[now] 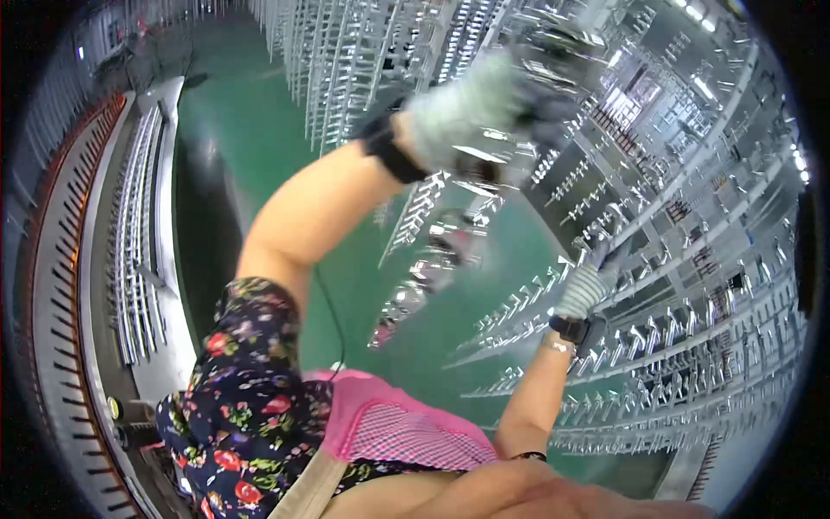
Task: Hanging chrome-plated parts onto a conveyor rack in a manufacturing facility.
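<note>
My left hand (471,112) wears a grey knit glove and a black wristband and is raised high against the metal racks (657,199). It is blurred, so its grip is unclear. My right hand (586,285), also in a grey glove with a black wristband, is lower. Its fingers curl on a rack rod (640,259) hung with small shiny metal parts. A blurred string of shiny metal parts (428,268) hangs between the two arms. A floral sleeve (251,381) covers my left upper arm.
Rows of rods loaded with several shiny metal parts fill the right side and the top. A green floor (242,112) runs through the middle. A long machine with grey rails and an orange edge (95,259) stands at the left. A pink cloth (398,424) lies at my chest.
</note>
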Demonstrator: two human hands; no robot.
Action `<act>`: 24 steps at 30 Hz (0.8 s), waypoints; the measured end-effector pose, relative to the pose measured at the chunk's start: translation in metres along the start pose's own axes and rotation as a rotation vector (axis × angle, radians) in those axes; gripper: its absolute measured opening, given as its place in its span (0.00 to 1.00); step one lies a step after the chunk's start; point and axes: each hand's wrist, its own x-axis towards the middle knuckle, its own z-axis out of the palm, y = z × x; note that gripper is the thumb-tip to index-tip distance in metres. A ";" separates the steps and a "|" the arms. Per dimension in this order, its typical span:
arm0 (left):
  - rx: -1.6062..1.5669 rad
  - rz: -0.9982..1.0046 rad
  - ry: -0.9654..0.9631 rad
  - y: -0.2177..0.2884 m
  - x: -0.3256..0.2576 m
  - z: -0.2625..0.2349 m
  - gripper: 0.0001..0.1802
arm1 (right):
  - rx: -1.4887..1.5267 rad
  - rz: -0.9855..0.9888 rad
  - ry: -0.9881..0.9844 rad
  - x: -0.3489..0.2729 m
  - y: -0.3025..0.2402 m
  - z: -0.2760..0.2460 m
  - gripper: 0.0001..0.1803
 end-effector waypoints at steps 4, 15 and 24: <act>0.513 0.271 0.514 0.057 -0.073 -0.010 0.35 | -0.147 0.026 0.045 -0.001 -0.003 -0.008 0.32; 0.718 0.404 0.877 0.132 -0.276 -0.127 0.19 | 0.163 -0.408 -0.164 -0.038 -0.096 0.161 0.30; 0.477 0.477 0.891 0.154 -0.356 -0.160 0.33 | 0.181 -0.398 -0.619 -0.011 -0.094 0.424 0.33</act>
